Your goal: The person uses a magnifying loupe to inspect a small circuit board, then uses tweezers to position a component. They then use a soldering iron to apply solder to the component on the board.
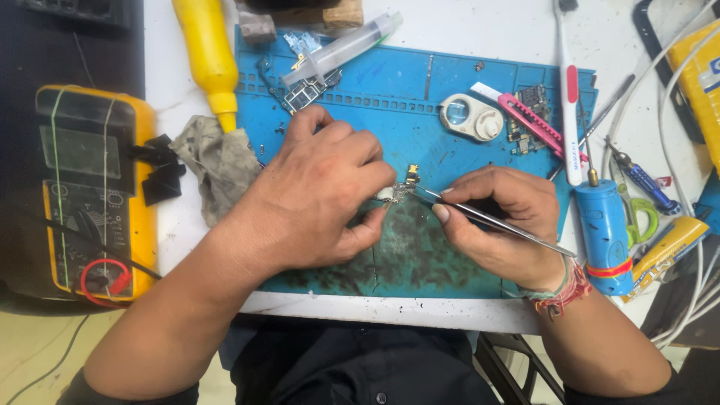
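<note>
I am looking down at a blue silicone work mat (450, 97) lying on a white table (465, 22). My left hand (315, 202) is resting on the mat with its fingers curled, and the fingertips are pinching a small silvery electronic part (395, 193) against the mat near its middle. My right hand (502, 221) is clenching a pair of thin metal tweezers (491, 219) the way one holds a pen; the tips are touching the small part from the right, just below a tiny gold-coloured component (412, 174) that is sitting on the mat just beside it. The tweezers' rear end is sticking out past my wrist, where a red and green thread bracelet (564, 289) is wrapped.

Above my left hand a clear plastic syringe (341, 49) is lying across a dark circuit board (304, 90) at the mat's top edge. A yellow plastic squeeze bottle (208, 56) is pointing down toward a crumpled grey cloth (217, 165) at the mat's left border. Well to the left a yellow-cased multimeter (94, 195) is sitting, with a red lead coiled at its lower end. To the right of the mat's middle a round white magnifier (471, 116) is lying beside a pink utility knife (534, 124), and a white toothbrush with a red neck (570, 97) is running down the right side. A blue cylindrical power tool (604, 232) is lying near my right wrist.
</note>
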